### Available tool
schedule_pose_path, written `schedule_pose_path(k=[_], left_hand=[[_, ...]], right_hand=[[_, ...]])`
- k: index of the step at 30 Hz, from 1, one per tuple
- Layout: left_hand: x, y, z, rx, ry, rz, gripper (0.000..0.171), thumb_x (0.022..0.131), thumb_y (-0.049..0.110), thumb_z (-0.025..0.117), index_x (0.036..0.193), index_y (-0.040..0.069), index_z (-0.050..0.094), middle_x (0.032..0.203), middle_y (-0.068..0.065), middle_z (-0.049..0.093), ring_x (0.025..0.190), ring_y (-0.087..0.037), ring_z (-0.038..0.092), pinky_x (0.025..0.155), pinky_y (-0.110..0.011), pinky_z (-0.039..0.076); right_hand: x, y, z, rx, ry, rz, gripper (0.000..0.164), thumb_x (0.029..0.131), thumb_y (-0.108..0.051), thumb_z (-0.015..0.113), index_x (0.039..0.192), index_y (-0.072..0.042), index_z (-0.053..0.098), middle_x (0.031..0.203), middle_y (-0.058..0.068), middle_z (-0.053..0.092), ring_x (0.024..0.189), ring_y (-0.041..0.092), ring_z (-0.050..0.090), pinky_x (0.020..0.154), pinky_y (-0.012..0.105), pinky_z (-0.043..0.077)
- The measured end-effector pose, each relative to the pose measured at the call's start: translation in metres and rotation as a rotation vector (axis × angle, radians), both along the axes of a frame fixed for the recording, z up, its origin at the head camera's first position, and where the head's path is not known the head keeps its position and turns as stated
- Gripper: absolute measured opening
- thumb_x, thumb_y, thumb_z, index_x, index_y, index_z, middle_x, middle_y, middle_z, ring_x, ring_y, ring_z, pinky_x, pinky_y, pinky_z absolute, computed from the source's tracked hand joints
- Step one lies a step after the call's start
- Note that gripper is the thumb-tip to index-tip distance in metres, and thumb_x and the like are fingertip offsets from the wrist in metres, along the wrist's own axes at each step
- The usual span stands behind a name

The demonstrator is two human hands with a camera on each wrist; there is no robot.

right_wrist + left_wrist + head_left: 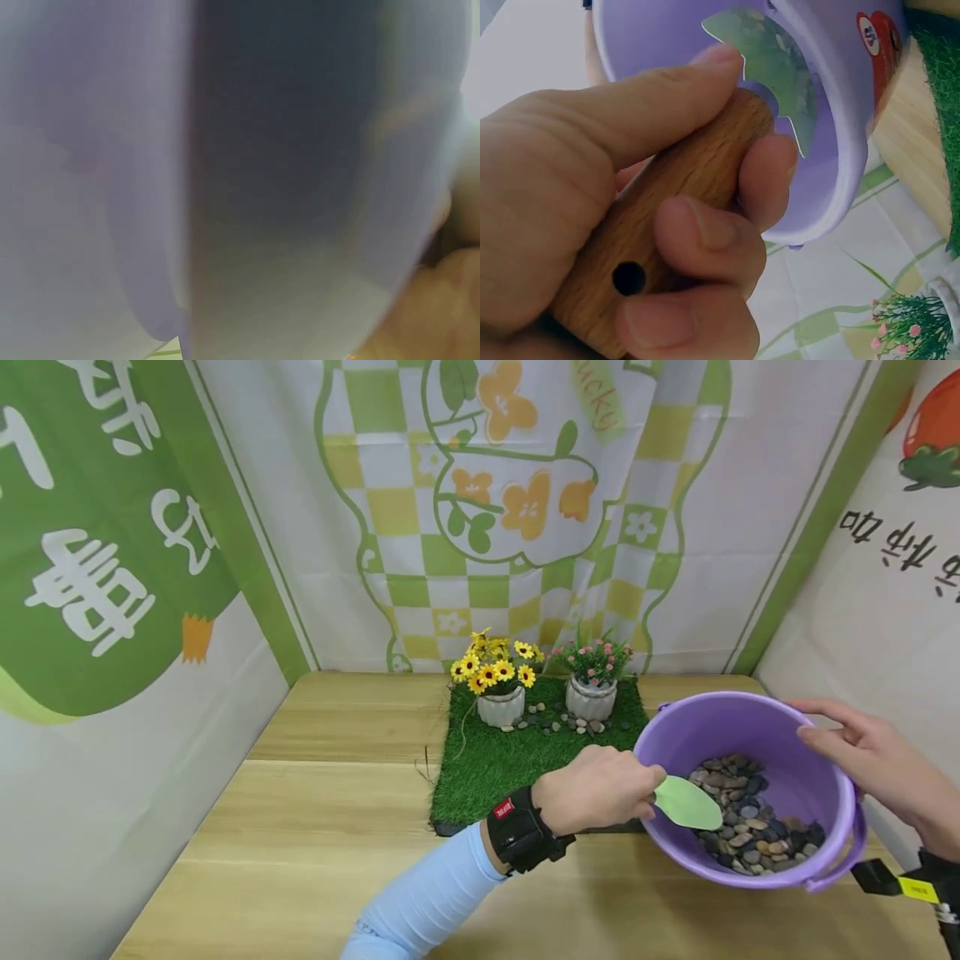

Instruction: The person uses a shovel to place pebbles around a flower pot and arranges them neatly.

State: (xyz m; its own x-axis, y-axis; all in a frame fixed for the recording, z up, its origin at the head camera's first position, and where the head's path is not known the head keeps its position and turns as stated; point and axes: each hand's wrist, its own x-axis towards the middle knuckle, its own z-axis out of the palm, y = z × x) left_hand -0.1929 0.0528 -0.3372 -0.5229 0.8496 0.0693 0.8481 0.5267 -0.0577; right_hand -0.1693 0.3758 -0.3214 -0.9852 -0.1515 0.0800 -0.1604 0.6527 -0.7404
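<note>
My left hand grips a small trowel by its wooden handle. Its light green blade reaches over the near rim into a purple bucket and hovers just above the pebbles in the bottom. The bucket is tilted toward me at the table's right side. My right hand holds the bucket's far right rim, fingers curled over the edge. In the left wrist view the blade lies against the bucket's wall. The right wrist view is filled by the blurred purple wall.
A green grass mat lies at the middle back of the wooden table. On it stand a pot of yellow flowers and a pot of pink flowers, with scattered pebbles between them. Printed cloth walls enclose three sides.
</note>
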Motion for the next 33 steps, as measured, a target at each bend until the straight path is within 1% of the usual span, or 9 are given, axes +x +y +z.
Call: schedule_pose_path(k=[3, 5, 7, 11, 14, 18, 21, 27, 33], left_hand=[[0.0, 0.003, -0.001, -0.022, 0.018, 0.014, 0.016, 0.095, 0.037, 0.065, 0.097, 0.023, 0.058, 0.081, 0.015, 0.06, 0.062, 0.001, 0.055, 0.049, -0.017, 0.041], [-0.001, 0.005, -0.001, -0.029, 0.015, 0.021, 0.014, 0.096, 0.035, 0.063, 0.097, 0.023, 0.058, 0.08, 0.014, 0.058, 0.062, 0.0, 0.054, 0.049, -0.018, 0.041], [-0.001, 0.006, -0.001, -0.032, 0.004, 0.024, 0.013, 0.097, 0.034, 0.063, 0.097, 0.022, 0.058, 0.078, 0.013, 0.057, 0.061, 0.0, 0.054, 0.049, -0.018, 0.041], [-0.001, 0.01, -0.003, -0.047, -0.001, 0.027, 0.013, 0.096, 0.034, 0.063, 0.098, 0.022, 0.059, 0.08, 0.012, 0.059, 0.062, -0.001, 0.056, 0.05, -0.019, 0.044], [-0.001, 0.013, -0.004, -0.069, 0.03, 0.027, 0.015, 0.096, 0.037, 0.063, 0.101, 0.022, 0.061, 0.082, 0.011, 0.063, 0.066, -0.004, 0.061, 0.052, -0.022, 0.047], [-0.002, 0.016, -0.003, -0.093, 0.077, 0.034, 0.018, 0.095, 0.039, 0.064, 0.104, 0.023, 0.063, 0.085, 0.009, 0.066, 0.07, -0.007, 0.065, 0.053, -0.025, 0.05], [-0.002, 0.02, -0.004, -0.097, 0.095, 0.027, 0.018, 0.094, 0.039, 0.065, 0.103, 0.024, 0.063, 0.085, 0.009, 0.067, 0.07, -0.007, 0.065, 0.053, -0.025, 0.05], [-0.003, 0.026, -0.007, -0.098, 0.1, -0.004, 0.011, 0.096, 0.034, 0.063, 0.1, 0.024, 0.064, 0.084, 0.01, 0.065, 0.072, -0.005, 0.064, 0.054, -0.024, 0.05], [-0.008, 0.036, -0.011, -0.107, 0.12, -0.024, 0.008, 0.096, 0.032, 0.063, 0.096, 0.025, 0.065, 0.083, 0.01, 0.065, 0.068, -0.004, 0.061, 0.053, -0.023, 0.048]], right_hand=[[0.001, -0.001, 0.0, 0.004, -0.003, -0.003, 0.037, 0.105, -0.022, 0.046, 0.138, -0.037, 0.044, 0.077, -0.002, 0.074, 0.061, 0.023, 0.072, 0.051, 0.041, 0.057], [0.0, -0.001, 0.002, 0.014, -0.013, -0.008, 0.038, 0.105, -0.023, 0.046, 0.142, -0.031, 0.042, 0.078, 0.0, 0.073, 0.063, 0.023, 0.072, 0.052, 0.041, 0.057], [0.0, -0.002, 0.003, 0.024, -0.03, -0.013, 0.039, 0.105, -0.025, 0.046, 0.144, -0.029, 0.041, 0.079, 0.002, 0.073, 0.063, 0.024, 0.072, 0.052, 0.041, 0.057], [0.001, -0.003, 0.003, 0.03, -0.041, -0.013, 0.039, 0.106, -0.026, 0.045, 0.144, -0.029, 0.039, 0.078, 0.003, 0.073, 0.062, 0.025, 0.072, 0.051, 0.041, 0.057], [0.002, -0.003, 0.003, 0.024, -0.035, -0.012, 0.039, 0.106, -0.025, 0.045, 0.144, -0.029, 0.04, 0.078, 0.003, 0.073, 0.061, 0.024, 0.072, 0.05, 0.042, 0.057], [0.001, -0.004, 0.005, 0.028, -0.039, -0.018, 0.042, 0.105, -0.029, 0.046, 0.146, -0.024, 0.039, 0.081, 0.005, 0.074, 0.065, 0.025, 0.073, 0.053, 0.041, 0.057], [0.003, -0.002, 0.004, 0.022, -0.048, -0.031, 0.046, 0.105, -0.032, 0.046, 0.149, -0.02, 0.037, 0.085, 0.006, 0.074, 0.069, 0.026, 0.073, 0.056, 0.042, 0.058], [0.003, -0.006, 0.004, 0.002, -0.057, -0.015, 0.047, 0.105, -0.032, 0.046, 0.15, -0.021, 0.036, 0.087, 0.006, 0.074, 0.071, 0.027, 0.074, 0.057, 0.044, 0.058], [0.003, -0.005, 0.006, 0.011, -0.057, -0.02, 0.049, 0.105, -0.034, 0.046, 0.15, -0.021, 0.034, 0.089, 0.009, 0.074, 0.072, 0.026, 0.074, 0.058, 0.042, 0.059]])
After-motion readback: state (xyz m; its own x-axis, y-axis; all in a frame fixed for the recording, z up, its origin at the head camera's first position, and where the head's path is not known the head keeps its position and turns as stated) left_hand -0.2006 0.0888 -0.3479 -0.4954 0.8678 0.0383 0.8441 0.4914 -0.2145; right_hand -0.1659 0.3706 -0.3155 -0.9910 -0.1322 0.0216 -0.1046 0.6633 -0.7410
